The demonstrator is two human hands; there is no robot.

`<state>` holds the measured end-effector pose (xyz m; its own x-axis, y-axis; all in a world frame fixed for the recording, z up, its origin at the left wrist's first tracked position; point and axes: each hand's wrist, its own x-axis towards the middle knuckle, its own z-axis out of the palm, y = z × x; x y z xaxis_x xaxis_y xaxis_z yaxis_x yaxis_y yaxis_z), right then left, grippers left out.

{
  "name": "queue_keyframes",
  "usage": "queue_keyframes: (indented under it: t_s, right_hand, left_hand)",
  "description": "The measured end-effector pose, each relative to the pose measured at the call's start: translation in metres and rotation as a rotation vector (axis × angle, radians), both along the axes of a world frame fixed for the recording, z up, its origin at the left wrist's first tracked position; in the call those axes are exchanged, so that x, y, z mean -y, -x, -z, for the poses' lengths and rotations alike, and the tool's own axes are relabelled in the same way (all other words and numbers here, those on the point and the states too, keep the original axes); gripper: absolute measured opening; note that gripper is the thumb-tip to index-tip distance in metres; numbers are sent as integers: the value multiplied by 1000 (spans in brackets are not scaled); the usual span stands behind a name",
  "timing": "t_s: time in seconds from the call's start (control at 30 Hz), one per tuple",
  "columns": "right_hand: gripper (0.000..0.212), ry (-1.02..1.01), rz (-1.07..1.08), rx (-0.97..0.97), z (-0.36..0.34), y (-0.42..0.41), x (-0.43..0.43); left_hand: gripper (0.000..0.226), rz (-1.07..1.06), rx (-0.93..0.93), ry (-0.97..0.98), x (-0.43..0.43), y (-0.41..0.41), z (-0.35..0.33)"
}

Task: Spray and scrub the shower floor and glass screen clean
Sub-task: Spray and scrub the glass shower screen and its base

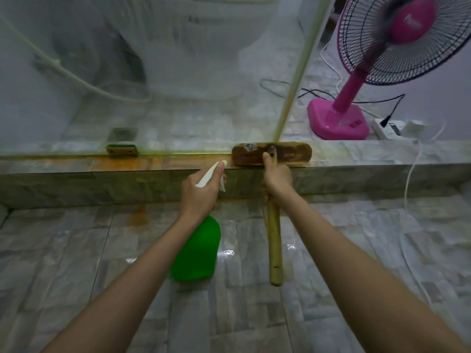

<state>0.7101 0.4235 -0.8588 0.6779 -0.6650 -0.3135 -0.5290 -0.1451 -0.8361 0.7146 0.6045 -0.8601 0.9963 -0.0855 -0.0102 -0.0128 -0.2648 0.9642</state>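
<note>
Left hand [201, 193] gripping opaque green spray bottle [196, 253], right hand [277, 179] gripping wooden brush [274, 240], head on tiled kerb [102, 184]

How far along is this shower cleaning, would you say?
Midway at best, I'd guess. The floor tiles gleam wet, so some spraying looks done. In hand: the left hand aims the green spray bottle at the curb; the right hand holds the wooden brush on it. Left: orange stains and a cloudy glass screen.

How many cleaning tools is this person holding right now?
2. A green spray bottle in the left hand; a wooden scrub brush in the right hand, its head on the tiled kerb.
</note>
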Motion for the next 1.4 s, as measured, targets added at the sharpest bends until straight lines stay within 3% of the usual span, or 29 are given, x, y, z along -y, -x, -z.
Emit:
queue_keyframes:
  t_s: [0.2, 0.43, 0.63, 0.8, 0.93, 1.0, 1.1, 1.2, 1.3, 1.4]
  right_hand:
    - [70, 0, 187, -33, -9, 23, 50]
    - [58, 33, 64, 8, -5, 15, 11]
    - [52, -22, 145, 26, -5, 20, 27]
    - [54, -12, -22, 8, -4, 5, -5]
    - [64, -42, 141, -16, -10, 26, 34]
    - [58, -73, 123, -22, -11, 24, 19]
    - [58, -56, -122, -18, -12, -11, -57]
    - [57, -214, -251, 18, -7, -39, -141]
    - [55, -205, -246, 18, -9, -35, -150]
    - [58, -136, -89, 25, -6, -20, -109]
  left_hand:
    - [42, -2, -33, 21, -3, 1, 5]
    - [40, -1, -32, -17, -2, -1, 10]
    - [37, -38, -12, 43, -11, 2, 5]
    - [40, 0, -15, 15, -22, 6, 1]
    - [40, -47, -25, 37, -42, 9, 2]
    - [36, -83, -27, 42, -56, 8, 1]
    - [29, -130, -14, 34, -79, 5, -3]
    - [29, -183, 9, 7, -104, 5, -7]
    - [36, -262, 4, -12, -135, 9, -7]
    - [32, -303, 3, 38, -165, 14, -8]
